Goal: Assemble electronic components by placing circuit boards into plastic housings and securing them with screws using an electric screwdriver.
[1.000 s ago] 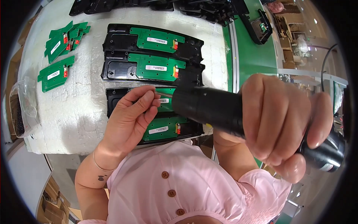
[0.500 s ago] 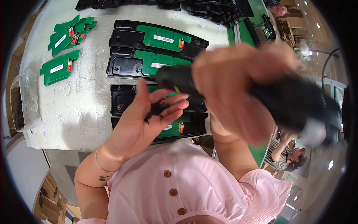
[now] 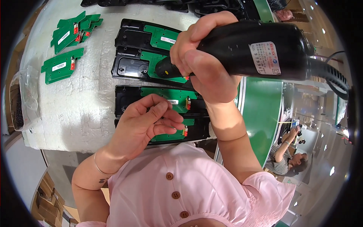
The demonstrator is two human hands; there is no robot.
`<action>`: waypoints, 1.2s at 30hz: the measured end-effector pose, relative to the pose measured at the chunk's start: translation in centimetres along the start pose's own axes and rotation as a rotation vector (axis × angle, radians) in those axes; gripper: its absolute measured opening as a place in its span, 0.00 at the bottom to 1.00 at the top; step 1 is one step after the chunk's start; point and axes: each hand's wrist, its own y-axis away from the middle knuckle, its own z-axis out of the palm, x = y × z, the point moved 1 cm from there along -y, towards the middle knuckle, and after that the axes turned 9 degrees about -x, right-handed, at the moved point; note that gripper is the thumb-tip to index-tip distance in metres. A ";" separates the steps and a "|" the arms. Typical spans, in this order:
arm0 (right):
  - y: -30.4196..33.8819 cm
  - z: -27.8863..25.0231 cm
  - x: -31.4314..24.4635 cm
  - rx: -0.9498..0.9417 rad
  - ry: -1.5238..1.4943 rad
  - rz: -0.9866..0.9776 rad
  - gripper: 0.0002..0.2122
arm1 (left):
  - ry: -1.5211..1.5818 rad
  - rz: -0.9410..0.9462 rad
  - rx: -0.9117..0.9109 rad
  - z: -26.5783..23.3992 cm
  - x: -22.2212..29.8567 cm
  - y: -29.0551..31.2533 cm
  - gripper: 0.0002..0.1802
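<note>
My right hand grips a black corded electric screwdriver. The screwdriver's nose is over a green circuit board lying in the second black plastic housing from the far end. What its bit touches is hidden. Nearer to me, my left hand is over the third housing and its green board, fingers curled and thumb against the index finger. Small black screws showed in that palm earlier; the curled fingers now hide them. The nearest housing's board is partly behind the left hand.
Loose green boards are piled at the far left, with more boards below them. A clear plastic bag hangs by the white foam worktop's left edge. Black parts lie at the back. Another person sits at right.
The screwdriver has swung from a blurred position beside my left hand to the second housing's board. My left hand's open palm with screws has curled, thumb and index finger coming together.
</note>
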 end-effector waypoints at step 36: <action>-1.2 -0.3 -1.1 -0.016 0.371 -0.025 0.12 | 0.282 0.092 0.111 1.6 0.7 -0.7 0.18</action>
